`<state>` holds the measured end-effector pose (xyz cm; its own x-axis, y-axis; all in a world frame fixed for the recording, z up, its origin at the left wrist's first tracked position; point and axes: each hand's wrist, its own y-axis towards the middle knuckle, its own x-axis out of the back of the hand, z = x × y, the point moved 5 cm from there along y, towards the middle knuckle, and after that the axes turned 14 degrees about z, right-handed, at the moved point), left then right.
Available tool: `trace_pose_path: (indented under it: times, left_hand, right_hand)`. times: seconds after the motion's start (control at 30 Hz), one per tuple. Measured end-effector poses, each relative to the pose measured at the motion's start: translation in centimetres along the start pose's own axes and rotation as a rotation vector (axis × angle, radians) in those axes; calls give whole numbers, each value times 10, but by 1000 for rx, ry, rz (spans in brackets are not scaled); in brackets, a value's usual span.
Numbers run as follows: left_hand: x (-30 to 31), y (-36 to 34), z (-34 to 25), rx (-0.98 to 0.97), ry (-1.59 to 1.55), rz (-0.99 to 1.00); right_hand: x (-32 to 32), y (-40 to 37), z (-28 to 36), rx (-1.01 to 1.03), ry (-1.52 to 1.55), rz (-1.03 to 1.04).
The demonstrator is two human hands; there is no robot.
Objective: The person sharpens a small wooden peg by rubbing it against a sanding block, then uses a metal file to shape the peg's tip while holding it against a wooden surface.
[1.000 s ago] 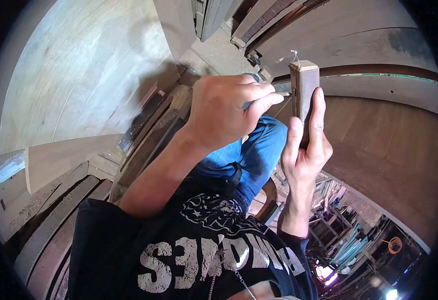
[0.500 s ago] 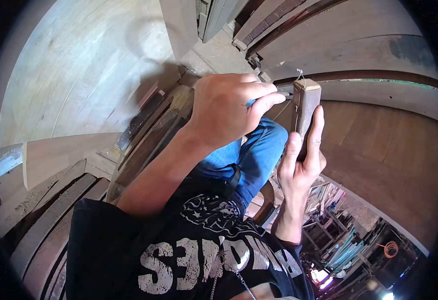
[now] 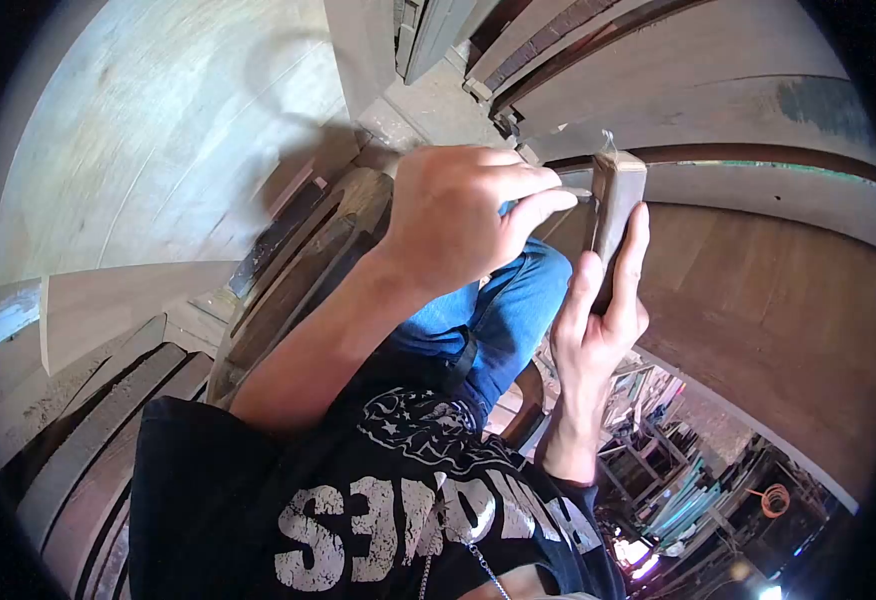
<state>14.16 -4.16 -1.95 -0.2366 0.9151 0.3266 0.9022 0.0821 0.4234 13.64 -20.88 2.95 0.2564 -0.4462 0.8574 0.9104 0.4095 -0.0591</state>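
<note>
My left hand [image 3: 458,215] is closed, back of the hand up, with a small tool [image 3: 580,193] pinched between thumb and fingers. A bit of blue shows inside its grip, and the thin tip points right at the block's side. Upright in my right hand [image 3: 598,325] is a brown wooden block [image 3: 620,205] with a paler top end, held between thumb and fingers. A thin, light curl or strand [image 3: 609,141] sticks up from the block's top. Whether the tip touches the wood is unclear.
A large pale panel [image 3: 168,130] stands at the left, with stacked boards [image 3: 108,465] below it. On the right is a broad brown wooden surface [image 3: 758,300]. My bent leg in jeans [image 3: 518,310] lies below my hands. Clutter and an orange coil [image 3: 775,500] are at the lower right.
The block's top has shifted slightly right and up, while my right wrist has moved a little left. My left hand and the tool tip have moved slightly right.
</note>
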Motion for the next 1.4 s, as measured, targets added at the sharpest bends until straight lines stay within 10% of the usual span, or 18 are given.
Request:
trace_pose_path:
  times: [1.4]
  left_hand:
    - [-4,-3,0,8,44,-71]
  right_hand:
    - [-6,-5,2,-11,11,-59]
